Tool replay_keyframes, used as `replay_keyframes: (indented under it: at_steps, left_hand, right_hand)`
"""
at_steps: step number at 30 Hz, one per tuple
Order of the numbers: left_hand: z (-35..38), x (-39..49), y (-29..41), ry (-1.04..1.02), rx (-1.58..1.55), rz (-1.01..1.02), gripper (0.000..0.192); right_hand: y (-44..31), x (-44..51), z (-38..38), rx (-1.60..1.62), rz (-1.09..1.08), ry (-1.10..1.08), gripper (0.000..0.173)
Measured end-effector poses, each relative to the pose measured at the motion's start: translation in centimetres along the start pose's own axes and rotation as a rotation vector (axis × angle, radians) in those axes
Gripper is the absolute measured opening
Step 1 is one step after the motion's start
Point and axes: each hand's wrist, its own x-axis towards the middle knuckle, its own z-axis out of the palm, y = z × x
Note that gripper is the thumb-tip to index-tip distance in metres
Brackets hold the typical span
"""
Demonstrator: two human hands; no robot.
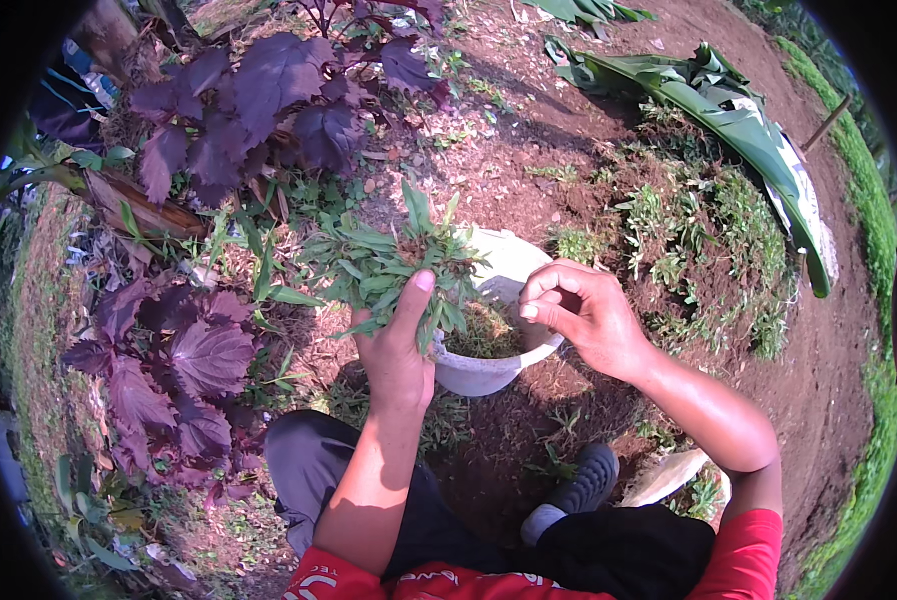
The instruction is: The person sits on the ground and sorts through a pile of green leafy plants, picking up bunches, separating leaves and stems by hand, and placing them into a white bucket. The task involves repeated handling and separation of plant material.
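Observation:
My left hand [398, 341] grips a thick bunch of green leafy seedlings [370, 274], its thumb pressed across the stems. Soil and roots show brown near the top of the bunch. Just beyond and to the right stands a white plastic bucket [486, 375], with moss-like plant matter [486, 330] inside it. My right hand [580, 311] is at the bucket's right rim, its fingers curled and thumb close to the index finger. Nothing shows between those fingertips. The bunch hides the bucket's left rim.
Purple-leaved plants [208, 364] grow on the left. A heap of uprooted seedlings [688, 240] lies on the soil at right, beside a large folded banana leaf [748, 135]. Near my shoe [583, 480] is a pale sack-like piece [662, 476]. Someone's clothed leg [62, 112] appears upper left.

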Motion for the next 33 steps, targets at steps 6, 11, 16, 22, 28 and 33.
replay_keyframes:
  at_steps: [6,11,16,22,28,33]
  left_hand:
    - [0.2,-1.4,0.0,-0.125,-0.028,-0.057,0.042]
    - [0.0,-1.7,-0.2,-0.197,-0.048,-0.101,0.045]
    - [-0.3,-1.9,-0.3,-0.265,-0.031,-0.119,0.046]
    - [-0.8,-2.1,-0.3,-0.362,-0.048,-0.142,0.049]
    - [-0.8,-2.1,-0.2,-0.353,-0.020,-0.153,0.051]
    - [-0.2,-2.3,-0.8,-0.299,-0.029,-0.135,0.048]
  right_hand:
    - [2.1,0.7,0.5,-0.166,0.070,0.031,0.014]
    - [0.7,-0.3,0.0,-0.140,-0.068,0.067,0.023]
    - [-1.9,-0.9,-0.7,0.096,-0.183,0.090,0.036]
    - [-3.1,-0.8,-0.8,0.335,-0.027,0.032,0.032]
    - [-2.4,-0.5,-1.5,0.399,0.033,0.054,0.019]
    - [-2.0,-0.7,-1.4,0.546,0.050,0.064,0.021]
